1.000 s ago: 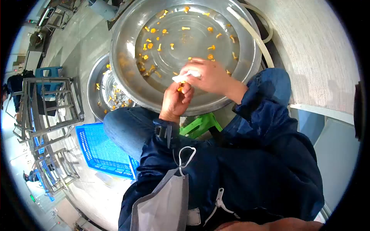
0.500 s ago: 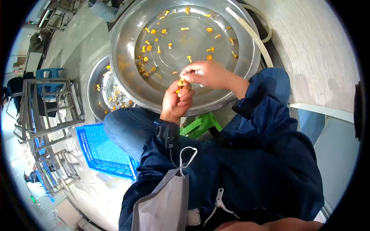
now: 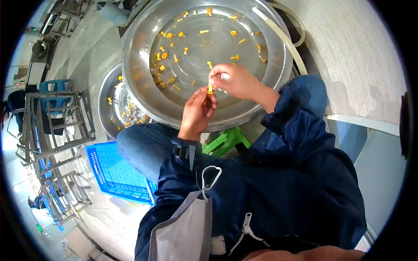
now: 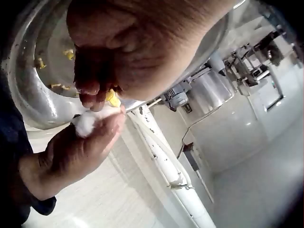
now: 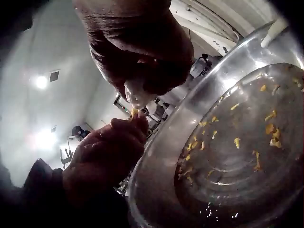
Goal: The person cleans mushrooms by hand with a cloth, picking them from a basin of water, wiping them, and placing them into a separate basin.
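Observation:
Over the near side of a large metal basin (image 3: 138, 82), my left hand (image 3: 196, 114) pinches a small yellow mushroom (image 3: 210, 89) upright between thumb and fingers. My right hand (image 3: 238, 82) is right beside it, fingers curled round a soft white wad (image 4: 85, 124). In the left wrist view the wad is against the mushroom, just under the left fingertips. The right wrist view shows the wad (image 5: 137, 95) above the mushroom's tip (image 5: 135, 113). Several similar mushrooms (image 3: 235, 57) lie scattered in the shallow water of the basin.
A pale hose (image 3: 278, 30) hangs over the basin's right rim. At left a smaller metal basin (image 3: 103, 93) holds more yellow mushrooms. A blue plastic basket (image 3: 119, 167) is on the floor beside my leg, and a green stool (image 3: 227, 142) is under the big basin's near edge.
The right hand has drawn the white wad back from over the left fingertips, then returned to the mushroom's upper end. The mushroom now stands upright in the left fingers.

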`<state>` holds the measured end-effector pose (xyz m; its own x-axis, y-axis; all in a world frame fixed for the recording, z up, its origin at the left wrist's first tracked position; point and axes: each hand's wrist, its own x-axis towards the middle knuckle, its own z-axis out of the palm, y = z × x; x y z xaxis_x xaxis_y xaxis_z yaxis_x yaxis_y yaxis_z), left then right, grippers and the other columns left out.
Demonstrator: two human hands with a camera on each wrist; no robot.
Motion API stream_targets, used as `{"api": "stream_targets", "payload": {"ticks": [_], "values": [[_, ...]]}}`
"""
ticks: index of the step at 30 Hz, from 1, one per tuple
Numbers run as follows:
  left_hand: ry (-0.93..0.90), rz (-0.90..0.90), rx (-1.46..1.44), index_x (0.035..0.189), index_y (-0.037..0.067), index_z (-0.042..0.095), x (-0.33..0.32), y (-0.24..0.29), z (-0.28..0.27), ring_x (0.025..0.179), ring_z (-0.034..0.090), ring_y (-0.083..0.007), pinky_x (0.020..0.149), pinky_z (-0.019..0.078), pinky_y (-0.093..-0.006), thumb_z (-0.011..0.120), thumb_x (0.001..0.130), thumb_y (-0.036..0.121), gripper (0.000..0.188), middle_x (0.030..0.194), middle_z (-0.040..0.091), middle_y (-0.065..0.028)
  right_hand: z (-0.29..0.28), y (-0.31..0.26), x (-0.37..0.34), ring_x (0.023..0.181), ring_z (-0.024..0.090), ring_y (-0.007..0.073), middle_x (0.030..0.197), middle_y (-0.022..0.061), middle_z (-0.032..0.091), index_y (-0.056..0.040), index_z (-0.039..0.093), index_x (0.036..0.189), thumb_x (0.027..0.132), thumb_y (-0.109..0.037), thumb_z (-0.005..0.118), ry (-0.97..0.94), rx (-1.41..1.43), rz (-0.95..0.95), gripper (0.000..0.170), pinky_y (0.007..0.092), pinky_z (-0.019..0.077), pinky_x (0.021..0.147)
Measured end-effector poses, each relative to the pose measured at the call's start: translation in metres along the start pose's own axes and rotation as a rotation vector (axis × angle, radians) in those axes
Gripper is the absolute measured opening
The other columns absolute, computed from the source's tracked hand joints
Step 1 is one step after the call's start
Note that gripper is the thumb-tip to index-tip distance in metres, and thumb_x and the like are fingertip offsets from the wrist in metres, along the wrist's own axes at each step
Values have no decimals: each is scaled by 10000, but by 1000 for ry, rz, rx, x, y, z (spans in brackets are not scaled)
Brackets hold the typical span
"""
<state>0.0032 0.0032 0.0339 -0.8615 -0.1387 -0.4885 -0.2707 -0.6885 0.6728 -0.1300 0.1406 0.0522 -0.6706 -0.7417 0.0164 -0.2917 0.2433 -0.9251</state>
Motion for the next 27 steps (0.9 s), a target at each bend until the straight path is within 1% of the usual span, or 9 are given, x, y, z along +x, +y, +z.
{"api": "stream_targets", "payload": {"ticks": [1,4,7,11,12,15,21,25,27], "values": [[32,10,-18,1108,37,564,1,-1,0,678,546,-128,512,365,-234,465,1040,257,250,799,600,-48,2,-3,0,838,686,281,917,127,703,-78,690,1010,886,-323,613,73,57,-60,285,368,525,755],[81,34,-40,1026,45,559,2,-4,-1,673,552,-132,506,370,-234,469,1037,234,210,795,610,-60,4,-23,-7,836,678,290,939,116,691,-83,677,1007,913,-285,585,-10,66,-130,241,372,528,754],[80,47,-43,989,52,550,4,-3,0,677,553,-134,510,379,-237,473,1033,223,193,794,610,-64,13,-2,-2,833,664,300,931,112,675,-87,675,975,923,-274,576,86,-162,-269,218,388,526,749],[42,69,-49,1021,57,552,5,-3,-3,686,555,-141,514,384,-240,459,1036,231,198,814,613,-68,8,-9,2,882,648,306,933,98,669,-97,678,959,920,-284,579,77,-151,-302,215,403,518,776],[25,75,-69,1028,59,552,6,-4,-5,693,560,-145,521,390,-242,457,1036,232,197,826,617,-71,8,-15,-2,906,644,283,935,87,674,-91,693,981,901,-252,639,-31,-105,-269,189,383,510,813],[17,82,-104,1049,66,549,9,-6,-11,724,580,-160,543,407,-248,452,1036,232,192,867,631,-80,8,-7,2,935,638,306,958,103,673,-95,685,957,913,-318,584,48,-220,-175,249,409,508,827],[114,122,-120,1023,106,590,25,17,-8,942,646,-186,703,498,-272,485,1009,289,211,1058,663,-74,-65,-25,9,772,619,92,892,9,695,-54,700,1027,916,-221,687,383,308,-80,201,242,489,699],[180,91,63,935,105,572,80,14,-20,765,578,-125,594,448,-274,528,1003,324,234,868,597,-6,-82,-40,7,788,586,45,889,-21,679,-32,703,1040,913,-231,708,458,375,-71,236,197,467,685],[254,12,400,956,73,586,121,-10,-30,618,506,-112,511,402,-265,600,965,329,257,744,533,0,-85,-44,8,805,615,62,896,9,699,-35,704,1018,894,-193,722,465,280,-86,202,226,497,704]]}}
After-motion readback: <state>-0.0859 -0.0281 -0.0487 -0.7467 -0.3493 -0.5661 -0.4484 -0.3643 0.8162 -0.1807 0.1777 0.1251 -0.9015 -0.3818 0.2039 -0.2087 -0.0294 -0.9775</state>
